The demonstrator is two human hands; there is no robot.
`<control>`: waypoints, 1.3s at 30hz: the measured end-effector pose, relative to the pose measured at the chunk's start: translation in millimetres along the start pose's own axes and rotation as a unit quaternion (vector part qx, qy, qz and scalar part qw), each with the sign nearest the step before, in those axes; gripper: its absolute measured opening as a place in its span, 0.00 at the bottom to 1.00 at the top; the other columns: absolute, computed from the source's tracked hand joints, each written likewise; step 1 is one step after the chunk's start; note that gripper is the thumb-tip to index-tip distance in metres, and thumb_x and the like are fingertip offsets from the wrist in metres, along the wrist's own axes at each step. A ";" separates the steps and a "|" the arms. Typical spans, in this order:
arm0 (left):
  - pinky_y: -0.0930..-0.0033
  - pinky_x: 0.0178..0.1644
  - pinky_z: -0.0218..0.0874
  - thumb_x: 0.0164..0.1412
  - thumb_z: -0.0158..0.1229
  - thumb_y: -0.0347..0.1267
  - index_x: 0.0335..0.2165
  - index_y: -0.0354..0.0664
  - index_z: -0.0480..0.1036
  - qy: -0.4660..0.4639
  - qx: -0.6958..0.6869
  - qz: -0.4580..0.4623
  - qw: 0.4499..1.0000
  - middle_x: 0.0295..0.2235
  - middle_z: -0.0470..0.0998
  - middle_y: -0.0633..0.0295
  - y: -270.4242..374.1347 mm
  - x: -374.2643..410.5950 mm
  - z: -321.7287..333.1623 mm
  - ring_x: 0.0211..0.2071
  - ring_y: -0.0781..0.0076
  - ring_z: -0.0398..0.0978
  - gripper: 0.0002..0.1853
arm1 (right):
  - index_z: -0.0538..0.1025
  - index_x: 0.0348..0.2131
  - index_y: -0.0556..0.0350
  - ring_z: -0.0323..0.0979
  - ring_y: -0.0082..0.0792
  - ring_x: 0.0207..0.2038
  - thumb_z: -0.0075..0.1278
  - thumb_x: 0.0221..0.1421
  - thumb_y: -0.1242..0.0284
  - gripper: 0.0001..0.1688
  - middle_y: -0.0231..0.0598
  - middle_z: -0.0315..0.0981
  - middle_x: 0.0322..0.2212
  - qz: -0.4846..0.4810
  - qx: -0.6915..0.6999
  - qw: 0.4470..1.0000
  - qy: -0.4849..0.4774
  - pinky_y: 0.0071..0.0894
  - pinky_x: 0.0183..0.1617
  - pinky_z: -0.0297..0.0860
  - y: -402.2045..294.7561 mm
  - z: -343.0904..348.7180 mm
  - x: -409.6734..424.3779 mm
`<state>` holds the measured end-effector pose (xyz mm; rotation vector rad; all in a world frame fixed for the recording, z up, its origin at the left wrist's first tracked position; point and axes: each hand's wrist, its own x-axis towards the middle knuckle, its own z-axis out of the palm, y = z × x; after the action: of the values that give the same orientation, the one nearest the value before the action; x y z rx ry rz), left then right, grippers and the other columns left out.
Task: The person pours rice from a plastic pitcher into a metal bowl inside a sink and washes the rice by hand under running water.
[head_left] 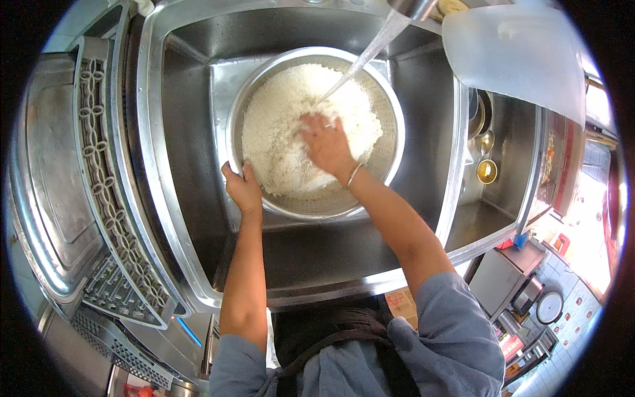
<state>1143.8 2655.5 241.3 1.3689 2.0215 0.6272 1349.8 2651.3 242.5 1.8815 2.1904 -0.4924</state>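
Observation:
A perforated metal colander (394,144) sits in a deep stainless steel sink, holding a heap of white rice (278,114). My left hand (244,188) grips the colander's rim at its lower left, thumb on the inner side. Over the middle of the rice is my right hand (325,144), blurred, its fingers spread and touching the grains; it wears a ring and a wrist bangle. From a metal tap (412,7) at the top, a stream of water (364,57) falls onto the rice just beyond my right fingers.
The sink's steel edge (449,198) surrounds the colander. Right of it, a second basin (496,208) holds metal bowls, below a translucent plastic sheet or board (511,54). A grey plastic rack (96,134) and a metal lid or tray (54,164) stand at the left.

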 end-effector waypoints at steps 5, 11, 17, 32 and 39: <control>0.60 0.54 0.51 0.54 0.51 0.26 0.48 0.31 0.59 0.017 0.032 0.251 0.967 0.52 0.55 0.42 20.8 -8.0 -13.9 0.53 0.49 0.56 0.23 | 0.70 0.47 0.42 0.54 0.41 0.56 0.52 0.48 0.63 0.25 0.38 0.49 0.57 0.074 0.038 0.997 -0.007 0.43 0.54 0.58 28.0 -53.3 -1.8; 0.56 0.59 0.44 0.54 0.47 0.23 0.51 0.28 0.55 -0.093 0.072 0.219 0.968 0.56 0.50 0.44 31.5 -21.4 12.1 0.57 0.46 0.49 0.25 | 0.70 0.36 0.64 0.71 0.33 0.30 0.42 0.56 0.74 0.11 0.44 0.70 0.30 0.248 0.815 0.514 0.102 0.25 0.33 0.72 27.5 -58.9 47.0; 0.54 0.61 0.38 0.57 0.46 0.29 0.54 0.27 0.50 -0.086 0.022 0.186 0.979 0.57 0.48 0.42 10.5 -27.2 68.9 0.58 0.44 0.46 0.29 | 0.67 0.31 0.65 0.70 0.35 0.31 0.37 0.61 0.62 0.20 0.42 0.67 0.28 0.117 0.986 0.115 0.023 0.28 0.36 0.72 40.8 -14.7 73.4; 0.69 0.45 0.61 0.62 0.44 0.39 0.37 0.43 0.69 -0.254 -0.648 -0.348 0.628 0.37 0.71 0.61 130.0 9.8 67.4 0.39 0.72 0.69 0.13 | 0.66 0.30 0.58 0.70 0.36 0.28 0.42 0.57 0.58 0.19 0.42 0.68 0.25 0.177 0.981 0.061 0.056 0.28 0.31 0.72 22.1 -45.9 61.8; 0.70 0.44 0.63 0.62 0.42 0.39 0.38 0.40 0.70 -0.445 -0.662 -0.300 0.523 0.33 0.74 0.59 154.7 41.6 69.1 0.37 0.69 0.71 0.16 | 0.67 0.23 0.52 0.69 0.31 0.22 0.41 0.57 0.56 0.20 0.38 0.69 0.21 0.061 0.987 0.145 -0.019 0.25 0.23 0.68 20.2 -68.4 48.4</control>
<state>1281.2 2752.1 288.4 -0.1141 0.5374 0.6340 1365.7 2724.5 285.3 -0.5563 0.2287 1.7785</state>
